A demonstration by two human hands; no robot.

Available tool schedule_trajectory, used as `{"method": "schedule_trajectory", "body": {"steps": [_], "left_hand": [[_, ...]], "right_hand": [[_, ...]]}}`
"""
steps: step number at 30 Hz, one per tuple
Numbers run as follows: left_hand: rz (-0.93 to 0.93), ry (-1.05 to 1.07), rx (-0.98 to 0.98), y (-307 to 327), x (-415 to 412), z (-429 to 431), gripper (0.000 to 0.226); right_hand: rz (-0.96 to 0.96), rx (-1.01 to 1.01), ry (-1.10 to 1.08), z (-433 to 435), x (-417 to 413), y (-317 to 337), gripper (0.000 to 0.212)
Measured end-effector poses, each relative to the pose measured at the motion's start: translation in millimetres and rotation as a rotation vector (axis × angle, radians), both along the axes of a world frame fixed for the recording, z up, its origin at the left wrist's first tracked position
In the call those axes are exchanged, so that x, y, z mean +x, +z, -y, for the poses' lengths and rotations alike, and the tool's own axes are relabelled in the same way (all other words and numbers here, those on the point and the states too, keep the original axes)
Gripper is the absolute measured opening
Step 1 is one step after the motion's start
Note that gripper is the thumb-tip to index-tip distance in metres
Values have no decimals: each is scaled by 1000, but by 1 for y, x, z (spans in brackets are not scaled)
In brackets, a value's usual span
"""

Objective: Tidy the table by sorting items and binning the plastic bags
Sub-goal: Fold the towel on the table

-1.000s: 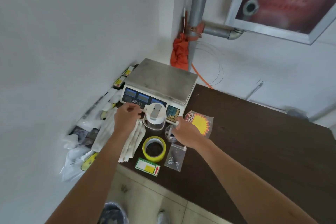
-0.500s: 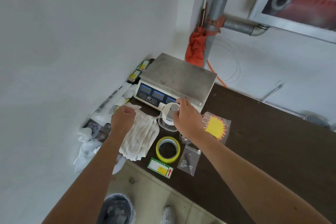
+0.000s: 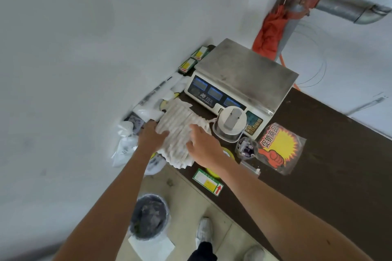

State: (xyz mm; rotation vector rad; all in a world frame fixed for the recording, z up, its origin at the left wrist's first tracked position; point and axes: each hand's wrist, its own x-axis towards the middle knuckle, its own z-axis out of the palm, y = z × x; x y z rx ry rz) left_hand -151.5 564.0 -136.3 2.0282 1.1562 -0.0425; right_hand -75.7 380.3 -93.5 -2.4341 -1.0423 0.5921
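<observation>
Both hands, left hand (image 3: 151, 136) and right hand (image 3: 202, 146), grip the white cloth bundle (image 3: 178, 133) before the scale (image 3: 239, 78), seemingly sorting; lifting it clear likely follows.

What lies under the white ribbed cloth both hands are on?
The white ribbed cloth covers the dark tabletop and overlaps white plastic bags at its left edge. Anything else beneath is hidden.

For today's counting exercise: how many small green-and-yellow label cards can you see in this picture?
3. One green-and-yellow card lies at the table's near edge, by the right forearm. Two more sit against the wall left of the scale. Others may be hidden under the cloth.
</observation>
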Motion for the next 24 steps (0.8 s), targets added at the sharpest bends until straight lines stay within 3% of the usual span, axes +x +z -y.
{"method": "schedule_trajectory", "body": {"steps": [8, 10, 13, 16, 24], "left_hand": [[-96, -29, 106, -2, -12, 4, 46], [-60, 3, 38, 4, -11, 7, 35], [130, 168, -227, 20, -10, 12, 4], [204, 227, -389, 40, -14, 18, 11], [344, 370, -536, 86, -27, 20, 30]], "right_hand": [[-148, -142, 13, 11, -5, -19, 58], [-164, -142, 15, 9, -4, -17, 57], [-152, -129, 15, 7, -4, -13, 56], [-119, -132, 25, 7, -6, -7, 52], [-174, -72, -15, 18, -14, 28, 52]]}}
